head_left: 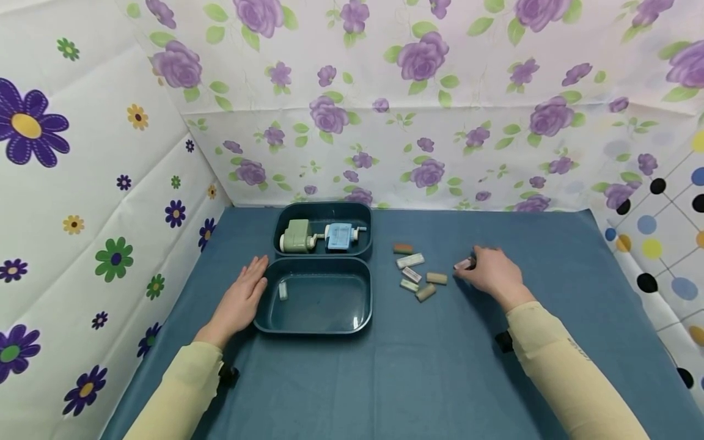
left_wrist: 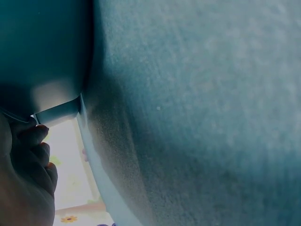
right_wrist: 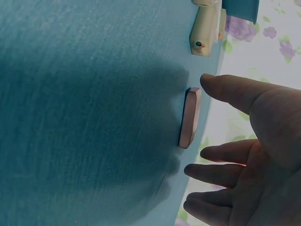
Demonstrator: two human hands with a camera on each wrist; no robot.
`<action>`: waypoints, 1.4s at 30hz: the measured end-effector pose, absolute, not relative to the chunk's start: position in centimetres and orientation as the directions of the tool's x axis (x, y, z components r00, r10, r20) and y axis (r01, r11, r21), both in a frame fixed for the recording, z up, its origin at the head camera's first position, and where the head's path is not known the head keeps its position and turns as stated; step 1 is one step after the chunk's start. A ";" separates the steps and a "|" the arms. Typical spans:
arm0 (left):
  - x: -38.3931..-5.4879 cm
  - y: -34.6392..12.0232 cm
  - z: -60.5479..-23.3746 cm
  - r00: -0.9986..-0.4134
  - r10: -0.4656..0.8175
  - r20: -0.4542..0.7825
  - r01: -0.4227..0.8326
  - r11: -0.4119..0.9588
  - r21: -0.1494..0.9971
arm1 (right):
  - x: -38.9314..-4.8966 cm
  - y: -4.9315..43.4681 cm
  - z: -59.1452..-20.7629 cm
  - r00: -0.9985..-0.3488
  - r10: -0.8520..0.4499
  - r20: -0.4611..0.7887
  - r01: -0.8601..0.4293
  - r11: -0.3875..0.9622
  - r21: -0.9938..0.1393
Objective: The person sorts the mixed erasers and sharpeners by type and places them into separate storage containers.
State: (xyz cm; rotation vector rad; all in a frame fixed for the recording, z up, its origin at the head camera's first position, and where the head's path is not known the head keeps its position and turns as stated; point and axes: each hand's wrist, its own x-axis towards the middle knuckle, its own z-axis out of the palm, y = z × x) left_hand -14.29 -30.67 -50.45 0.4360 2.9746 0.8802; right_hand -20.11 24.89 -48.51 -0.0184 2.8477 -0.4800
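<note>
My right hand (head_left: pixel 495 276) hovers at a small pinkish eraser-like block (right_wrist: pixel 190 117) at the right of a loose group. In the right wrist view its thumb and fingers are spread apart, with the block on the cloth in the gap. My left hand (head_left: pixel 235 304) lies along the left wall of the front dark teal tray (head_left: pixel 313 330), fingers straight and close to its rim. One small pale block (head_left: pixel 283 291) lies inside that tray. Behind it, a second teal tray (head_left: pixel 323 206) holds a green crank device (head_left: pixel 298 236) and a blue one (head_left: pixel 338 236).
Several small blocks lie right of the trays, among them a brown one (head_left: pixel 403 249), a white one (head_left: pixel 410 261) and a tan one (head_left: pixel 437 278). A blue cloth (head_left: pixel 429 366) covers the table. A flowered sheet (head_left: pixel 374 153) hangs behind, with patterned sheets at both sides.
</note>
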 end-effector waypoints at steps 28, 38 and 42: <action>-14.2 -30.8 -50.8 -0.962 0.263 0.078 0.262 0.799 0.541 | -20.0 25.0 -49.3 -0.974 -0.050 -0.221 0.023 0.948 -0.318; -14.4 -30.9 -50.8 -0.962 0.262 0.072 0.259 0.802 0.539 | -20.0 24.9 -49.3 -0.978 -0.071 -0.195 -0.011 0.955 -0.297; -14.4 -30.9 -50.7 -0.961 0.266 0.073 0.262 0.798 0.542 | -19.9 25.1 -49.4 -0.978 -0.077 -0.193 -0.015 0.954 -0.300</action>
